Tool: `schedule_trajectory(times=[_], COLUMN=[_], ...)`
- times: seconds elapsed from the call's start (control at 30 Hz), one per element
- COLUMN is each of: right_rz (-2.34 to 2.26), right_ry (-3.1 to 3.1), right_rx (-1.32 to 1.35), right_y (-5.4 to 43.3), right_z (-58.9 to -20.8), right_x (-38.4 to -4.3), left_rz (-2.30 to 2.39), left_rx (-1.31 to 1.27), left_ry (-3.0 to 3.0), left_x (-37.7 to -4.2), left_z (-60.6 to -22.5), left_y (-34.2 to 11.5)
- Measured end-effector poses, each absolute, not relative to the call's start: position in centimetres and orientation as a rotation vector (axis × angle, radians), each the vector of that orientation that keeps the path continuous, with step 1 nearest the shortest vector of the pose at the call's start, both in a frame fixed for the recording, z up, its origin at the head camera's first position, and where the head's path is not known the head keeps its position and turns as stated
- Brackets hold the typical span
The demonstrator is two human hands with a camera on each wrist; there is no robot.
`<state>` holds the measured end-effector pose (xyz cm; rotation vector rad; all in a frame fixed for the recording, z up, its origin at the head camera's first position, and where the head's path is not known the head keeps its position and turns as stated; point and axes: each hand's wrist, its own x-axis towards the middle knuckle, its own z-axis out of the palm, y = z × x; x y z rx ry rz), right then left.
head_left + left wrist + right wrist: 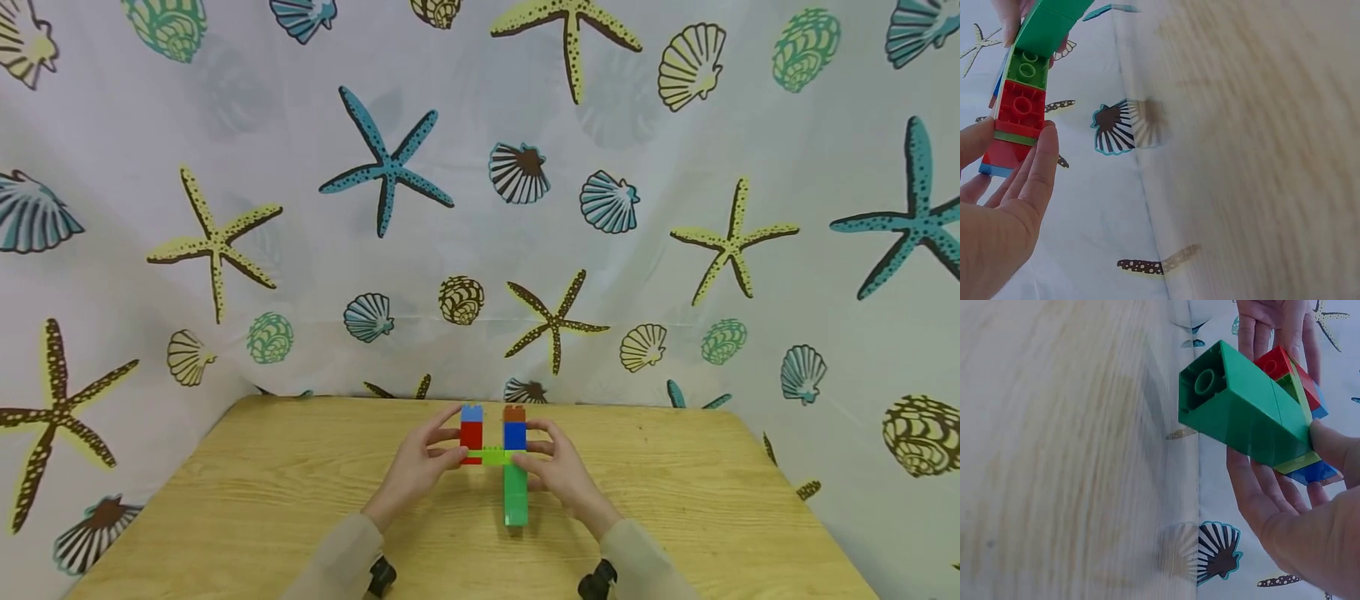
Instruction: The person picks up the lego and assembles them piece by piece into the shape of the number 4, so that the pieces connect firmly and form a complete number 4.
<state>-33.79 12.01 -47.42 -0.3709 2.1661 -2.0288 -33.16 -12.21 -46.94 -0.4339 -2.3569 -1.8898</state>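
Note:
Both hands hold up one structure of toy building bricks above the table. A lime green plate [492, 456] joins its two sides. On the left, a red brick [471, 435] carries a light blue brick [472, 412]; another red brick [1021, 107] sits under the plate. To the right, a dark blue brick [515, 436] bears a brown brick [514, 413], and a green column [516, 496] hangs below, its hollow underside showing in the right wrist view. My left hand [417, 460] pinches the red end. Fingers and thumb of my right hand [566, 472] grip the dark blue and green side.
A wooden table [300, 492] spreads beneath the hands. Behind it and at both sides hangs a white cloth [450, 242] printed with starfish and shells. A black wrist device [381, 575] shows below the left sleeve, another [597, 579] below the right.

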Motion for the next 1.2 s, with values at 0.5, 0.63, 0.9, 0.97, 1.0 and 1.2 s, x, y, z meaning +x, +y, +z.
schedule_trajectory(times=[0.5,0.63,0.9,0.97,1.0,1.2], right_rz=[-1.837,-1.78,-1.722,-1.709,-1.707,-1.711], right_ry=[2.215,2.262,2.251,2.251,2.247,2.216], right_rx=[-0.335,-0.293,-0.203,-0.182,-0.179,-0.188], right_y=[12.3,12.3,12.3,12.4,12.4,12.5], right_z=[-48.5,-48.4,-48.8,-48.9,-49.0,-49.3], right_x=[-34.9,-34.9,-35.1,-35.2,-35.3,-35.4], left_rz=[-1.947,-1.966,-2.069,-2.082,-2.077,-2.036], left_rx=[-0.395,-0.365,-0.357,-0.339,-0.337,-0.323], left_ry=[-2.574,-2.618,-2.636,-2.641,-2.647,-2.685], left_x=[-35.6,-36.0,-36.2,-36.1,-36.0,-35.9], left_z=[-48.2,-48.6,-49.4,-49.4,-49.4,-49.6], left_y=[-13.1,-13.2,-12.6,-12.5,-12.4,-12.1])
